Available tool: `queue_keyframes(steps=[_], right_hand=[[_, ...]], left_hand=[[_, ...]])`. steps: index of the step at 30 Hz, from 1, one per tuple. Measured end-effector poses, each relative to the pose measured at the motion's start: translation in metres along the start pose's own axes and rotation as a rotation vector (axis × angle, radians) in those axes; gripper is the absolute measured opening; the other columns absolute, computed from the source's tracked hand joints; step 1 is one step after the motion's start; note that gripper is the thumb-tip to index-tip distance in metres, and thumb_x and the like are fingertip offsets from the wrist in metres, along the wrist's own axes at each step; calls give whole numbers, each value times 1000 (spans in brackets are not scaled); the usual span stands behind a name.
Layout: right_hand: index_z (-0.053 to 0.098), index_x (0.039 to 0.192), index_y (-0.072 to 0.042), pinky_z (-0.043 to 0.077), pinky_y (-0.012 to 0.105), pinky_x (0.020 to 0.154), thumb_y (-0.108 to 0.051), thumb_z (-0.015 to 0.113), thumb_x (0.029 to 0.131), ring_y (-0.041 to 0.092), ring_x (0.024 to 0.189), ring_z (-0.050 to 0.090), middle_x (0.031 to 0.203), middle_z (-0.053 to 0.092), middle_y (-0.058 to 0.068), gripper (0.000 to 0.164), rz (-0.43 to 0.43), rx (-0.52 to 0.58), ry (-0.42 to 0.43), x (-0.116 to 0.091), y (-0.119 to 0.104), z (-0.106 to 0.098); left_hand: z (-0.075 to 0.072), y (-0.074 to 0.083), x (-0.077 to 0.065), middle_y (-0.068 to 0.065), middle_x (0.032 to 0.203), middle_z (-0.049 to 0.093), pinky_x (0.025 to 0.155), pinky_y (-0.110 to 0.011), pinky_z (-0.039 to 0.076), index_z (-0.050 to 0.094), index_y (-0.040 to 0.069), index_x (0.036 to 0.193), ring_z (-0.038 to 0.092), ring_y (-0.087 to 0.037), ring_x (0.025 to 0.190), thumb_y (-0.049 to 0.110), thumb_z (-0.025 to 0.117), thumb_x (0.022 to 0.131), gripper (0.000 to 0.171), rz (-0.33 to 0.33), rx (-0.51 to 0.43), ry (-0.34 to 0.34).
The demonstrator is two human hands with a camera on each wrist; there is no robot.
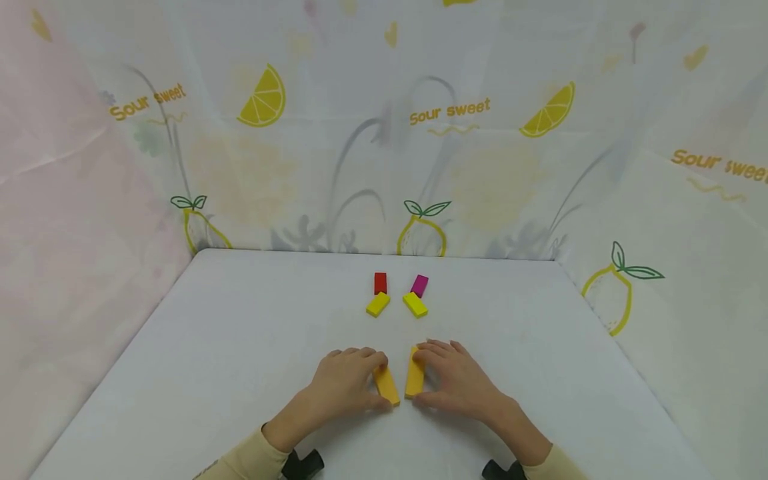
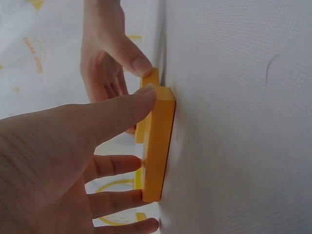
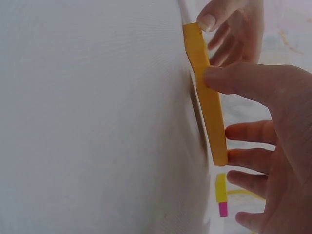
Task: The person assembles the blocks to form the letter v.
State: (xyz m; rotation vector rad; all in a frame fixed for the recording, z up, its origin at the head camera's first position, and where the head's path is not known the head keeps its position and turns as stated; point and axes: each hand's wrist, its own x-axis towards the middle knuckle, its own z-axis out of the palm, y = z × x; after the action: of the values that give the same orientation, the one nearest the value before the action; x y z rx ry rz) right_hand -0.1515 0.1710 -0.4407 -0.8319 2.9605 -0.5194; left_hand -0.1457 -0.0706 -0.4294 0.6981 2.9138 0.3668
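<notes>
My left hand pinches an orange block lengthwise, thumb at its near end and fingertips along its far part. Seen in the left wrist view, that orange block lies against the white table surface. Opposite it, my right hand grips a second orange block the same way. In the right wrist view the thumb presses the near end of this second orange block. A narrow gap separates the two blocks, which lean toward each other at their near ends in the head view.
Farther back on the white table lie a red block touching a yellow block, and a magenta block touching another yellow block. A lemon-printed cloth stands behind the table.
</notes>
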Motion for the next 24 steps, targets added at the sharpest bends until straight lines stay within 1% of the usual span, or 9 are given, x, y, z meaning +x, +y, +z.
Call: queue_keyframes(steps=[7, 12, 18, 24], right_hand=[[63, 125, -21, 31, 65, 112, -51, 78, 77, 27, 137, 49, 136, 62, -1, 59, -4, -13, -10, 0, -2, 3], [63, 124, -21, 32, 66, 112, -54, 76, 78, 25, 133, 52, 135, 61, -1, 58, 3, -26, -20, -1, -6, 6], [63, 125, -22, 33, 66, 110, -56, 75, 79, 23, 130, 53, 134, 61, -2, 58, -5, -45, -17, -3, -8, 8], [62, 126, -21, 33, 66, 111, -55, 75, 79, 24, 128, 54, 134, 61, 0, 60, 3, -57, -12, -7, -11, 7]], left_hand=[[0, 0, -1, 3, 123, 68, 95, -53, 50, 64, 27, 115, 64, -24, 110, 67, 77, 70, 61, 13, -1, 22], [0, 0, -1, 3, 122, 68, 95, -52, 50, 64, 27, 115, 64, -23, 109, 66, 78, 70, 61, 13, 3, 30], [2, -1, -1, 4, 122, 68, 95, -52, 50, 64, 27, 116, 63, -23, 110, 65, 78, 70, 61, 8, 8, 26], [2, -1, -1, 3, 122, 67, 96, -52, 50, 64, 27, 116, 63, -23, 110, 65, 78, 71, 61, 4, 6, 24]])
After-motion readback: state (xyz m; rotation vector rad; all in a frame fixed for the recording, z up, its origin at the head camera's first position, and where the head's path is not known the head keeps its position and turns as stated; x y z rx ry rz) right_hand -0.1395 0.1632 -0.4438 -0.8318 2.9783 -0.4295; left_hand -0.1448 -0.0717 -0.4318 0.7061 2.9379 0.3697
